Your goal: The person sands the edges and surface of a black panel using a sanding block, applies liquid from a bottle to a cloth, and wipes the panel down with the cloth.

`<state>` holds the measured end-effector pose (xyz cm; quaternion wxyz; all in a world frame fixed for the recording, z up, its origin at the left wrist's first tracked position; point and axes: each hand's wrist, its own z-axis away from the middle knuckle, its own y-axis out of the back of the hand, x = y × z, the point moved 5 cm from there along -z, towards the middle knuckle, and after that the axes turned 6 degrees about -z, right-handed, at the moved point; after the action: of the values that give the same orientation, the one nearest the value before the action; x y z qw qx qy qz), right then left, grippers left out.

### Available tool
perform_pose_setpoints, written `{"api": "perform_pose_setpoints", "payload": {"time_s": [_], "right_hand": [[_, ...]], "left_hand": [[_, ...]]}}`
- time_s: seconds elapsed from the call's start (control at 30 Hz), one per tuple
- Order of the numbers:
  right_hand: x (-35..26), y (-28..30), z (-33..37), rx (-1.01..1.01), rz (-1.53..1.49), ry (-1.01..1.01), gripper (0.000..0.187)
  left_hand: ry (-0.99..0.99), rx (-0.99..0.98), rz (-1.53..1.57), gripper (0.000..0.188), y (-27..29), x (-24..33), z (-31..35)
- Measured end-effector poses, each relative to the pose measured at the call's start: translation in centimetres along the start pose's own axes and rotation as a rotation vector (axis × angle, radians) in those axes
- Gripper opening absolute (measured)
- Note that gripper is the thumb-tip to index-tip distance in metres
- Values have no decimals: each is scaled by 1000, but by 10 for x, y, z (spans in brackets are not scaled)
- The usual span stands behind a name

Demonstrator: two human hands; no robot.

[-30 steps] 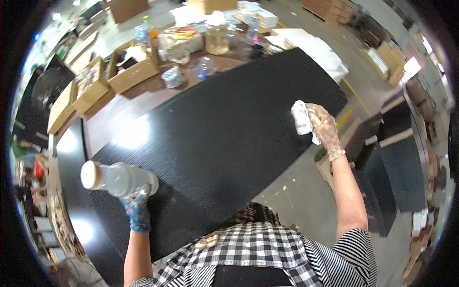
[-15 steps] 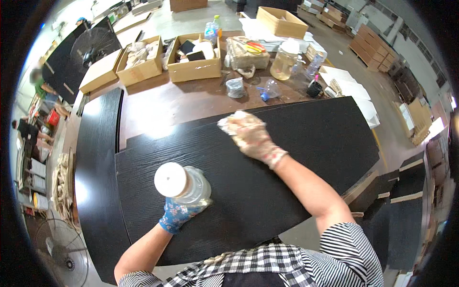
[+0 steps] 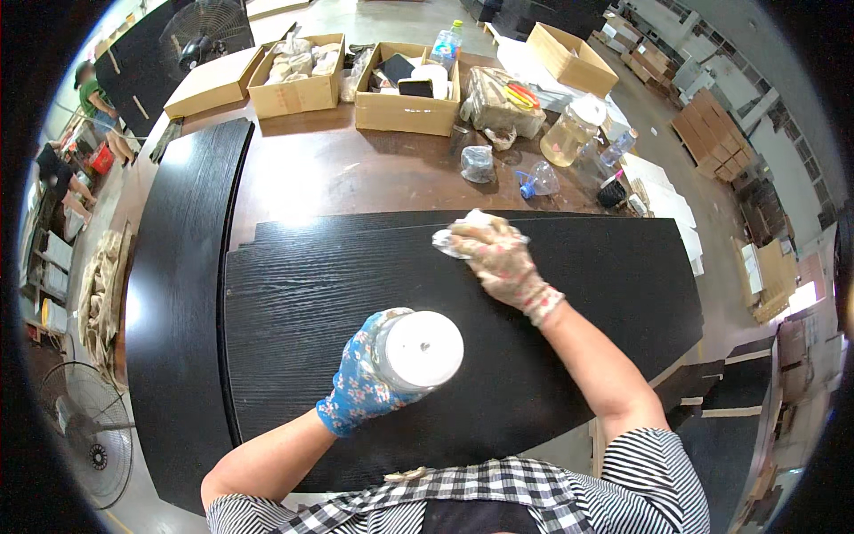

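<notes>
A black wood-grain panel (image 3: 534, 356) lies flat in front of me, on top of at least one more like it. My left hand (image 3: 360, 378), in a blue flowered glove, is wrapped round a clear plastic jar with a white lid (image 3: 424, 350), held above the panel. My right hand (image 3: 503, 262) wears a pale glove with red spots. It presses a white cloth (image 3: 452, 243) against the panel near its far edge; the fingers hide part of the cloth.
On the left lies another black panel (image 3: 182, 294). Across the brown table stand cardboard boxes (image 3: 406, 114), a large jar of yellowish liquid (image 3: 569, 132), a small plastic bottle (image 3: 538, 181) and a wrapped block (image 3: 503, 100). A standing fan (image 3: 93, 432) is at lower left; other people (image 3: 98, 102) are beyond.
My left hand has moved the jar to the right, its lid now facing up toward me. My right hand has slid the cloth slightly right. The whole view has shifted somewhat.
</notes>
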<state>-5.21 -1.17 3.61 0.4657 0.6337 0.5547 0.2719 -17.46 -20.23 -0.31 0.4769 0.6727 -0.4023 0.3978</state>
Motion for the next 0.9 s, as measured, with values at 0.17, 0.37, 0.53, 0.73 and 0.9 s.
{"api": "perform_pose_setpoints", "payload": {"time_s": [0.17,0.37,0.53,0.73,0.9], "right_hand": [[78,55,79,25,82,-227,34],[-37,-19,-28,9,-117,107,33],[-12,5,18,41,-101,-2,29],[15,8,37,-50,55,-222,42],[-90,-78,-87,-6,-166,152,36]], "left_hand": [[23,20,61,75,-3,20,-7],[23,1,18,79,-5,14,-7],[83,-48,-39,82,18,5,16],[105,72,105,86,58,-24,76],[135,210,92,83,83,11,82]]}}
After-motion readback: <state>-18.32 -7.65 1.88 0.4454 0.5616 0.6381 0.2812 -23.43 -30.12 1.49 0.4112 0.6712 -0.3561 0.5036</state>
